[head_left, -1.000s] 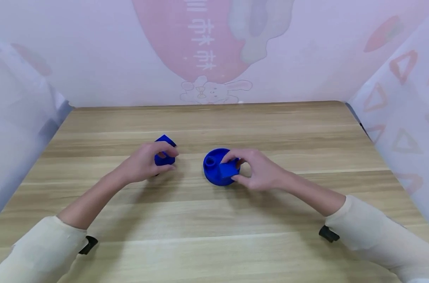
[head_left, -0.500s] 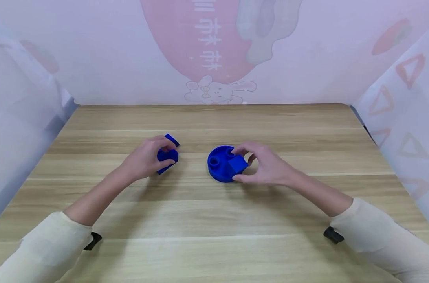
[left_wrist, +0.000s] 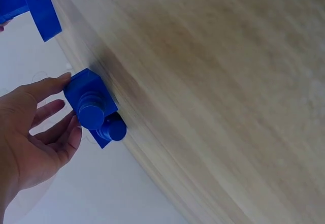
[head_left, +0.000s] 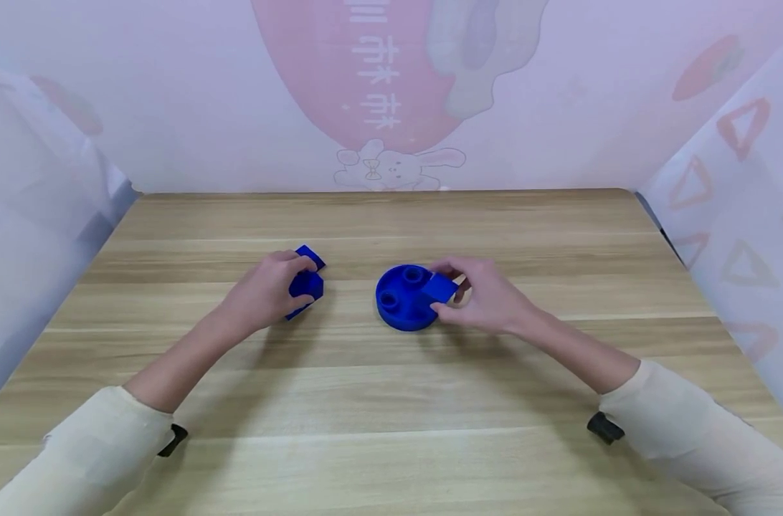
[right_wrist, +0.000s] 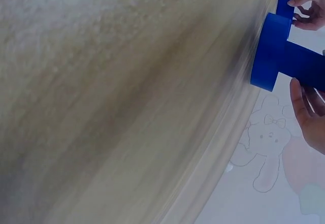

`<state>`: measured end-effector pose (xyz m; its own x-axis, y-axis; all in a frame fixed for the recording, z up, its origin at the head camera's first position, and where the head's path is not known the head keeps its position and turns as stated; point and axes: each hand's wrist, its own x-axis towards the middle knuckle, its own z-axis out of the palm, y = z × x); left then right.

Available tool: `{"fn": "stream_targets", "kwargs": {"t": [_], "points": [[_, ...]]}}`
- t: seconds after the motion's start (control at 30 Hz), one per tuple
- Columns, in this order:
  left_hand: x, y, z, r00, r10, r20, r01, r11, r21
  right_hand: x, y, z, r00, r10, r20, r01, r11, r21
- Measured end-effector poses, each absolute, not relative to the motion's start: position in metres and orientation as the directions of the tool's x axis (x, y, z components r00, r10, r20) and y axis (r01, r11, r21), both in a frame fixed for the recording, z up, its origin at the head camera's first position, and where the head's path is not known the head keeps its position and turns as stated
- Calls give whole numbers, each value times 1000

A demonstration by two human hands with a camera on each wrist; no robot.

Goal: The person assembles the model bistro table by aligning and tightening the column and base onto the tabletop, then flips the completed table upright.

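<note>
Blue block (head_left: 441,288), seemingly pinched by the right hand (head_left: 488,297), meets a dish (head_left: 403,321).

A blue round dish (head_left: 401,322) lies flat on the bench (head_left: 366,401), just left of the right fingers (head_left: 448,314), its raised rim enclosing two hollow round studs (head_left: 388,299) well clear of those fingers. A plain blue rectangular block (head_left: 440,288) stands upright between the right fingers, its lower end meeting the dish. A faceted blue block (left_wrist: 86,88) with a thick round knob sits between the left fingers (head_left: 303,302); another knobbed blue piece (left_wrist: 115,127) lies just beyond them.
</note>
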<state>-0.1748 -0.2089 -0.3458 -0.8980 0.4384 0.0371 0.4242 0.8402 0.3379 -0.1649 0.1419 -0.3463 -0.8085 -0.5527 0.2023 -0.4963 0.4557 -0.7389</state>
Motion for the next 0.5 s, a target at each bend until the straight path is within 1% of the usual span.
{"fn": "stream_targets", "kwargs": {"t": [0.23, 0.4, 0.5], "points": [[-174, -206, -348, -895, 445, 20, 432, 856, 285, -172, 147, -349, -795, -563, 224, -522, 447, -726], [-174, -203, -347, -900, 435, 4, 417, 860, 295, -175, 150, -350, -802, -558, 211, -497, 429, -754], [-175, -202, -345, -895, 444, 28, 427, 839, 337, -175, 150, -349, -817, -541, 198, -473, 434, -767]]}}
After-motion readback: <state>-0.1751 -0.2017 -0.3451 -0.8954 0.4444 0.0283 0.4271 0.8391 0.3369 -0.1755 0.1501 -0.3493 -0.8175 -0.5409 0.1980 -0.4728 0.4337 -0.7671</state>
